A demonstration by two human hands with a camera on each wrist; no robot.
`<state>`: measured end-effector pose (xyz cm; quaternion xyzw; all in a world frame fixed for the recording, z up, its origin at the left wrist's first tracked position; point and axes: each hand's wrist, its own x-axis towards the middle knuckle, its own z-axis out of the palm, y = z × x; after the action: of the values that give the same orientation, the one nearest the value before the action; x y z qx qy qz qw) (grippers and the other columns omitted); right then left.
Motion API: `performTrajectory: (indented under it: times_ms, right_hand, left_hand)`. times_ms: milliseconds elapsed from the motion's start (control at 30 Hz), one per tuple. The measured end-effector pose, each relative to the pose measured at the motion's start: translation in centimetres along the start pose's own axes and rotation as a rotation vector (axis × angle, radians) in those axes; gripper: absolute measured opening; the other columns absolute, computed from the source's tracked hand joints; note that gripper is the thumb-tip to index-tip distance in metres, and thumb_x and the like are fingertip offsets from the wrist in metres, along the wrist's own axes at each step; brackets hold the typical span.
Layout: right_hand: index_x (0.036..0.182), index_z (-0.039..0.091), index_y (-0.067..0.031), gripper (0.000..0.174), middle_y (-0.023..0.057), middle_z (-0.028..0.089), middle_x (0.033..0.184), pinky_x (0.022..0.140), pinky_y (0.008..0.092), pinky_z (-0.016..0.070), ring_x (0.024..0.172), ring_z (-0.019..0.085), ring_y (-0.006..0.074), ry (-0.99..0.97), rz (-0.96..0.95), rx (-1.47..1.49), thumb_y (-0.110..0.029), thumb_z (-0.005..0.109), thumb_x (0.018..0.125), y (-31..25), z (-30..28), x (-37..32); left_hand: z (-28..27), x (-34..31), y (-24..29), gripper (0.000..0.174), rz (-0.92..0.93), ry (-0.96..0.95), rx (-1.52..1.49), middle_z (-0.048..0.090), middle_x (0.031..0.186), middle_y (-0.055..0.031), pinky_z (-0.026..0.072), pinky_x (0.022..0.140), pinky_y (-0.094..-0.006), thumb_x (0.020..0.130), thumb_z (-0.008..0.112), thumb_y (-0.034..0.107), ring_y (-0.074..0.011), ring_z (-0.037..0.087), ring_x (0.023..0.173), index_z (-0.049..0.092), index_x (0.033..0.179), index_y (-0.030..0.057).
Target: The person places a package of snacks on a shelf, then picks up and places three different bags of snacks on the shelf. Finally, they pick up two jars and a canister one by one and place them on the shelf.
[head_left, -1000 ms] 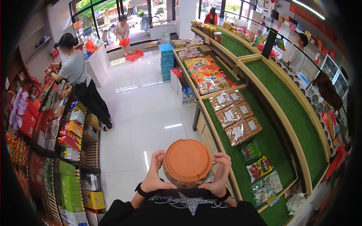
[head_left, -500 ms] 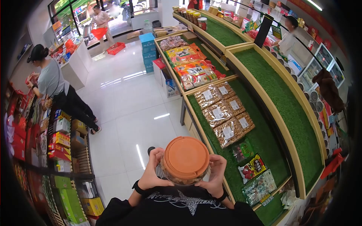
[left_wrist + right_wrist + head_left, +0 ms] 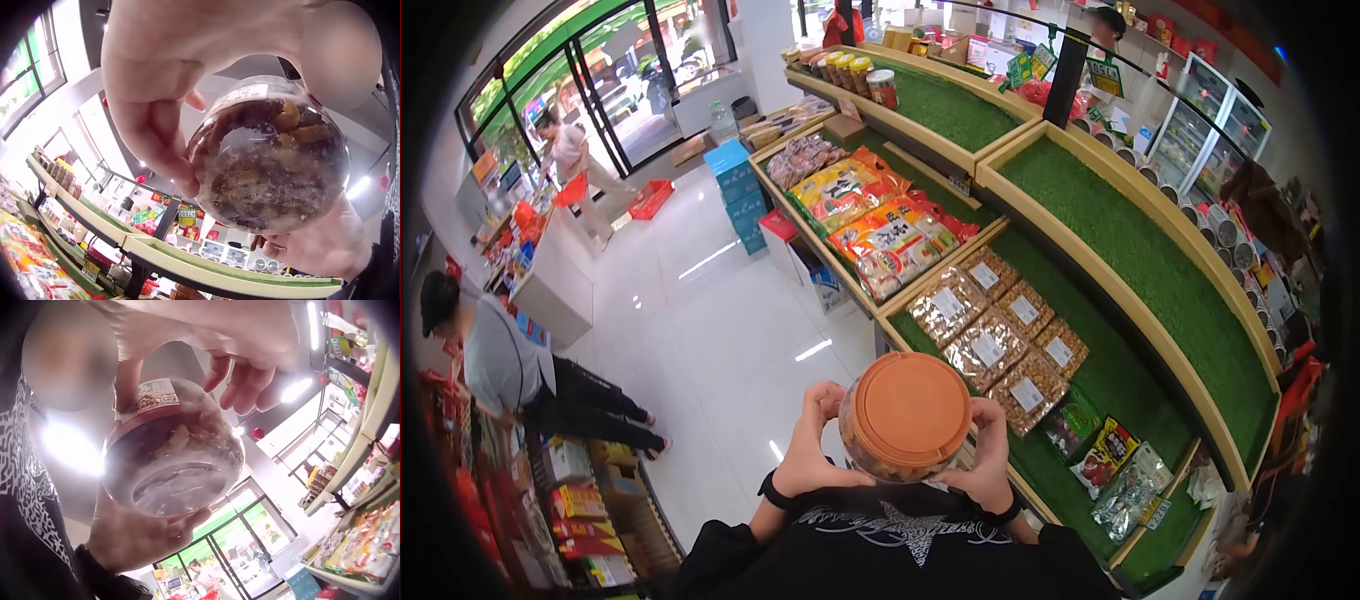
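Gripping the orange-lidded jar [image 3: 908,412] in the curled fingers of left hand [image 3: 806,450] and right hand [image 3: 988,465], we hold it beside the green-lined shelf [image 3: 1122,375], masking part of its left edge. Six labelled packs [image 3: 990,348] lie along that edge; three packets [image 3: 1105,456] lie toward its near end.

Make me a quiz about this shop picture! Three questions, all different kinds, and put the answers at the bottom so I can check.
1. What colour is the lid on the jar?
A) green
B) orange
C) white

2. True or false: the jar is standing on the floor.

3. How many brown snack packs with white labels lie on the green mat?

Key:
1. B, orange.
2. False. The left hand and right hand hold it up.
3. Six.
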<state>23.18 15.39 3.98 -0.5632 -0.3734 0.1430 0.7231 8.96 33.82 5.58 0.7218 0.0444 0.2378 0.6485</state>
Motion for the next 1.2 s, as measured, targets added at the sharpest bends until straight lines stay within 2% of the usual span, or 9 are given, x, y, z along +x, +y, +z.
performTrajectory:
  times_ms: [67,200,300,367,533,667,833,933,1200]
  right_hand:
    - [0.114,0.038,-0.0041,0.083,0.0089,0.041,0.11,0.084,0.0313,0.0355,0.099,0.044,0.0178,-0.071,-0.1,-0.234,-0.031,0.086,0.051,1.1,0.7,1.6]
    - [0.114,0.038,-0.0044,0.08,0.0091,0.041,0.111,0.081,0.0303,0.0373,0.098,0.044,0.0172,0.02,0.048,-0.044,-0.029,0.085,0.054,2.7,3.1,3.1]
    - [0.114,0.039,-0.0047,0.078,0.009,0.041,0.111,0.08,0.0301,0.0377,0.097,0.044,0.017,0.083,0.018,-0.141,-0.028,0.084,0.056,3.3,2.9,4.5]
    - [0.114,0.039,-0.0044,0.077,0.009,0.041,0.111,0.08,0.0302,0.0376,0.097,0.044,0.0169,0.146,0.003,-0.185,-0.028,0.084,0.056,3.7,2.2,5.2]
    - [0.112,0.041,-0.0039,0.075,0.0092,0.043,0.108,0.08,0.031,0.0373,0.096,0.044,0.0172,0.136,0.009,-0.438,-0.027,0.084,0.055,4.0,-1.7,7.5]
    - [0.112,0.041,-0.0037,0.073,0.0087,0.045,0.107,0.081,0.0311,0.0384,0.094,0.047,0.0184,0.371,0.096,-0.084,-0.024,0.083,0.056,4.1,-2.1,8.8]
    - [0.114,0.043,-0.0033,0.072,0.009,0.045,0.112,0.078,0.0306,0.0427,0.097,0.05,0.0187,0.279,0.069,-0.452,-0.021,0.083,0.058,4.8,-6.0,9.9]
    - [0.114,0.045,-0.0028,0.068,0.0093,0.047,0.112,0.077,0.0298,0.0433,0.098,0.05,0.0185,0.467,0.096,-0.253,-0.02,0.081,0.059,5.4,-5.6,10.9]
    - [0.124,0.045,-0.0014,0.064,0.0099,0.05,0.108,0.079,0.0302,0.0421,0.094,0.051,0.0188,0.709,0.2,-0.471,-0.015,0.073,0.068,6.7,-4.6,15.1]
  left_hand:
    - [-1.9,1.4,-0.5,0.099,-0.002,-0.04,0.008,0.045,0.12,-0.0145,0.0306,0.096,-0.0385,0.051,0.086,0.029,-0.025,0.045,0.112,0.023,0.124,0.0075]
    - [-4.1,3.7,-2.9,0.099,-0.095,-0.077,-0.08,0.045,0.12,-0.0149,0.0306,0.096,-0.0387,0.052,0.086,0.031,-0.0252,0.044,0.114,0.022,0.124,0.0075]
    - [-4.5,5.9,-4.1,0.1,-0.125,-0.107,-0.127,0.045,0.12,-0.0147,0.0303,0.097,-0.039,0.052,0.085,0.031,-0.0256,0.043,0.116,0.022,0.125,0.0073]
    - [-3.7,7.6,-4.6,0.1,-0.134,-0.021,-0.23,0.045,0.12,-0.0147,0.0301,0.097,-0.039,0.052,0.085,0.03,-0.0257,0.042,0.116,0.021,0.126,0.0069]
    - [-2.4,13.1,-6.5,0.1,-0.082,-0.183,-0.153,0.045,0.12,-0.0149,0.0315,0.096,-0.0389,0.052,0.085,0.029,-0.0257,0.045,0.113,0.021,0.126,0.0063]
    - [-0.5,16.5,-7.0,0.097,-0.053,-0.226,-0.16,0.045,0.118,-0.0143,0.0337,0.094,-0.0385,0.053,0.085,0.027,-0.0241,0.047,0.109,0.022,0.124,0.0061]
    - [1.5,19.7,-8.7,0.094,-0.175,-0.355,-0.244,0.045,0.118,-0.0141,0.035,0.094,-0.0365,0.055,0.084,0.024,-0.0222,0.047,0.109,0.023,0.124,0.0056]
    - [2.6,22.8,-10.1,0.094,-0.208,-0.435,-0.291,0.045,0.119,-0.0144,0.0358,0.093,-0.0354,0.056,0.083,0.023,-0.0219,0.047,0.11,0.023,0.126,0.0045]
    - [2.0,32.7,-12.8,0.095,-0.108,-0.674,-0.108,0.043,0.12,-0.0155,0.0347,0.095,-0.0374,0.056,0.083,0.026,-0.0241,0.044,0.112,0.027,0.129,0.0006]
